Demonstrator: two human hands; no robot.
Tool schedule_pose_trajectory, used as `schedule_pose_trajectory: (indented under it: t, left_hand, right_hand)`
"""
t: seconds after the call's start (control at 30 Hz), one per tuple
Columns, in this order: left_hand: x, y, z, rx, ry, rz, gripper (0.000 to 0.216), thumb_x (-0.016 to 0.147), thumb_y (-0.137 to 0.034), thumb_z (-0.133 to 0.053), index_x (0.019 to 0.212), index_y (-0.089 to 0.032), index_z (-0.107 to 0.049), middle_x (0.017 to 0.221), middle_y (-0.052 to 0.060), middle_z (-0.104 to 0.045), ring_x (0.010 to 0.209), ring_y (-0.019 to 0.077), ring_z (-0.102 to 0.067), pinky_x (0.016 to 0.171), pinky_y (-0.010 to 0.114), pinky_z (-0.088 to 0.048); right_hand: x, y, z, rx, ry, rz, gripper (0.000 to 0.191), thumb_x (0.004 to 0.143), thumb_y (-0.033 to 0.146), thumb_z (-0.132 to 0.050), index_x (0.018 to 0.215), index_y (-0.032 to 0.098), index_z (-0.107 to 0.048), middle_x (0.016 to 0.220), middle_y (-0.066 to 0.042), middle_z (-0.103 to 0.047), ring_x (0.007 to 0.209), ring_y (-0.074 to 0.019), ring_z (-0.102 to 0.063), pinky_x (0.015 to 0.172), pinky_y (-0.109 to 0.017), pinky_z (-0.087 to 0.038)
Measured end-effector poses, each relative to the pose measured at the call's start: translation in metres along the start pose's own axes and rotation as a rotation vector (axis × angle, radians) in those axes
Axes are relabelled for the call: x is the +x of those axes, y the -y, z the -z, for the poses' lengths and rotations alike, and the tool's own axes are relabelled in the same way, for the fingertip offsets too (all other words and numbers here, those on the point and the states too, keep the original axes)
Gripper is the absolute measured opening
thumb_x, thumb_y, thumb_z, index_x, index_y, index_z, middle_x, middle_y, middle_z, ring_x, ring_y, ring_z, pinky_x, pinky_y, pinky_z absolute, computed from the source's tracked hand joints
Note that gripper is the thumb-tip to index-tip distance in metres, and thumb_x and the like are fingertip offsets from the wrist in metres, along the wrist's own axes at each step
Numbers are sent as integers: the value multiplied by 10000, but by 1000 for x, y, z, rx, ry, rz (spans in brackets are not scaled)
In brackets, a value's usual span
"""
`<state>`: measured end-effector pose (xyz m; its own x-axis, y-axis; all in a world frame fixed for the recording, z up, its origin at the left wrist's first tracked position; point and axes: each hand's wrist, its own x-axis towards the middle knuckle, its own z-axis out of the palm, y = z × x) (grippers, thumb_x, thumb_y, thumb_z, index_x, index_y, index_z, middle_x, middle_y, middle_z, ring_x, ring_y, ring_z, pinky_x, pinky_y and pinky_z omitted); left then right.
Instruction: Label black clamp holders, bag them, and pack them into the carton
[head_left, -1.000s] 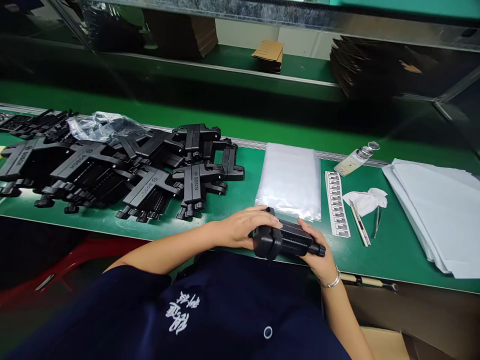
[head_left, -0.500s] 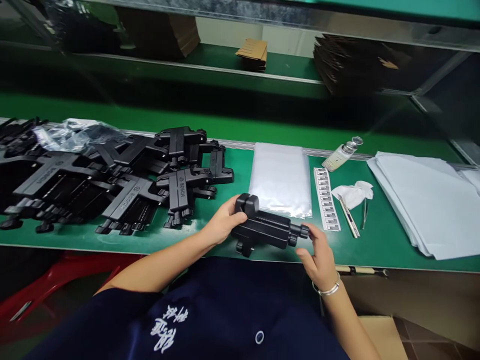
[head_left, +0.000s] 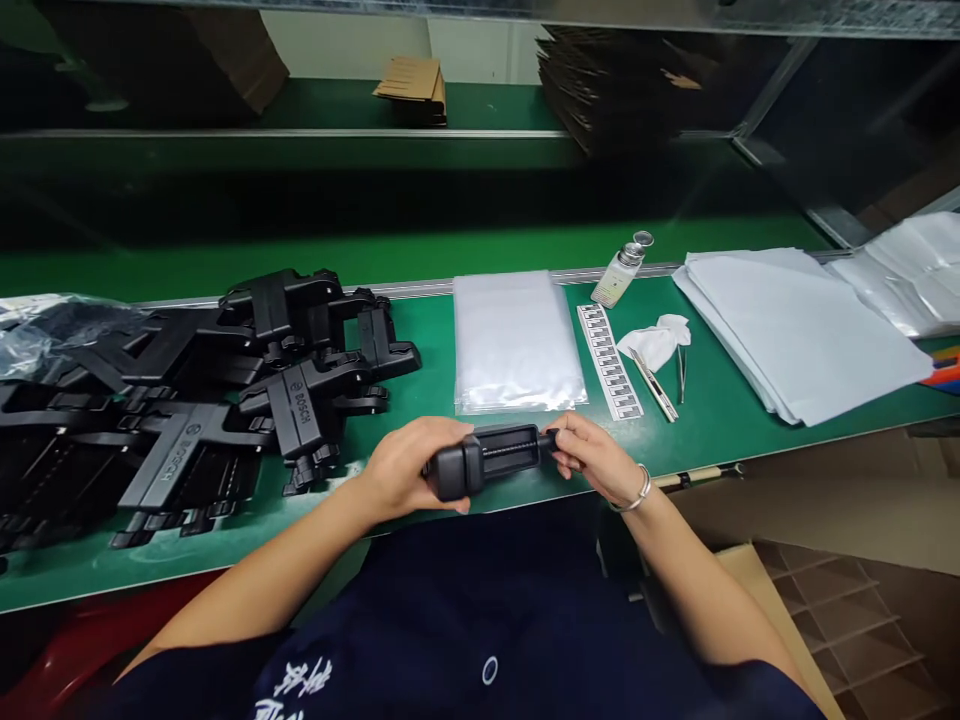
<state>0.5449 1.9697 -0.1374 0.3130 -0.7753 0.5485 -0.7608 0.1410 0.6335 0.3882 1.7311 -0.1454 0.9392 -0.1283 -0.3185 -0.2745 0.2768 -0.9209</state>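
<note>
Left hand [head_left: 409, 465]: fingers & thumb wrapped round blocky end of a long, black moulded-plastic clamp [head_left: 510, 452] w/ ribbed central channel; open only as wide as the block. Smooth faces cd slip if the squeeze eases.
Right hand [head_left: 594, 458]: thumb & fingertips closed in a pinch at the small black knob [head_left: 550, 441] on clamp's other end; knob part hidden, can't tell if turning. Off-centre twist cd skid off or strain it, prob.
Clamp: btwn both hands, by front edge of the flat green benchtop [head_left: 433, 330]; can't tell if touching. Dropped here, it cd well go to lap or floor.
Bags: stack of flat see-through plastic bags [head_left: 517, 335] just beyond the hands; a stray knuckle cd drag top ones askew.
Heap: overlapping black plastic BOSCH-marked brackets [head_left: 301, 405] near left forearm; elbow swing cd shift one.
Strip: narrow white paper strip w/ black print [head_left: 609, 362] near R fingers; cd get creased.
Bottle: pale labelled bottle w/ metal top [head_left: 619, 275], further back; a careless reach cd tip it & wet the strip.
</note>
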Motion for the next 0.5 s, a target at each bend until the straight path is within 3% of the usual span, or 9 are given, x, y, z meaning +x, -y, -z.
schedule_pose_trajectory:
  t: [0.07, 0.1, 0.17, 0.27, 0.4, 0.5]
  left_hand:
    - [0, 0, 1, 52, 108, -208, 422, 761, -410, -755, 1125, -239, -624, 1071, 93, -719, 1023, 244, -684, 906, 394, -564]
    - [0, -1, 1, 77, 163, -242, 305, 812, -336, -710, 1095, -247, -641, 1070, 82, -724, 1029, 235, -687, 920, 401, -564]
    - [0, -4, -1, 114, 264, -219, 188, 856, -209, -633, 1032, -264, -669, 1044, 55, -737, 992, 217, -704, 917, 400, -575]
    - [-2, -7, -4, 100, 319, -153, 207, 833, -153, -639, 979, -292, -687, 1002, 24, -750, 932, 204, -724, 895, 387, -590]
    - [-5, 0, -6, 59, 223, -160, 196, 824, -255, -683, 1010, -315, -684, 1026, 23, -747, 956, 206, -717, 919, 387, -567]
    - [-6, 4, -9, 46, 27, -74, 434, 745, -464, -751, 1113, -263, -638, 1068, 81, -727, 984, 246, -699, 893, 395, -559]
  right_hand:
    - [6, -2, 1, 166, 36, -119, 438, 707, 564, -745, 767, 192, -522, 509, 95, -392, 440, -52, -307, 448, -194, -401]
    - [8, -3, 2, 213, 46, -169, 455, 684, 560, -766, 737, 194, -502, 492, 104, -378, 429, -42, -275, 442, -187, -414]
    - [12, -6, 4, 259, 44, -246, 489, 652, 565, -788, 708, 202, -465, 469, 114, -366, 416, -34, -241, 440, -189, -459]
    - [14, -10, 6, 251, 24, -287, 513, 639, 580, -791, 703, 210, -441, 444, 126, -354, 401, -32, -222, 437, -204, -497]
    - [13, -14, 2, 168, -8, -201, 495, 689, 629, -723, 706, 211, -459, 455, 112, -374, 402, -50, -298, 488, -244, -519]
    - [8, -16, -3, -11, -133, 69, 462, 758, 636, -652, 916, 213, -558, 617, 43, -538, 559, -117, -524, 662, -319, -545]
